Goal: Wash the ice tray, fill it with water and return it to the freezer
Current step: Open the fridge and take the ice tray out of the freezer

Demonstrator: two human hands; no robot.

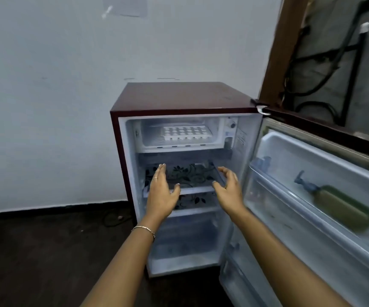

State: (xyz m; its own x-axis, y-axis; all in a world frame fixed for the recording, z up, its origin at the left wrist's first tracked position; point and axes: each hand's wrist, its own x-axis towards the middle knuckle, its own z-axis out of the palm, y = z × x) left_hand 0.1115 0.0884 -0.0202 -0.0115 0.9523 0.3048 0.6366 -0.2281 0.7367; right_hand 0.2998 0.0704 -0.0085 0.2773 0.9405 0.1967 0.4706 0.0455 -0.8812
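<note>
Left hand (161, 193) and right hand (228, 191) hang apart, empty, below the ice tray (186, 132); a one-sided pull from the freezer compartment (150, 139) could tip it.

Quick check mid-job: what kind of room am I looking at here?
Likely a room in a home: a small maroon fridge stands open by a painted wall, with an ice tray in its freezer compartment and a pump bottle in the door shelf.
</note>
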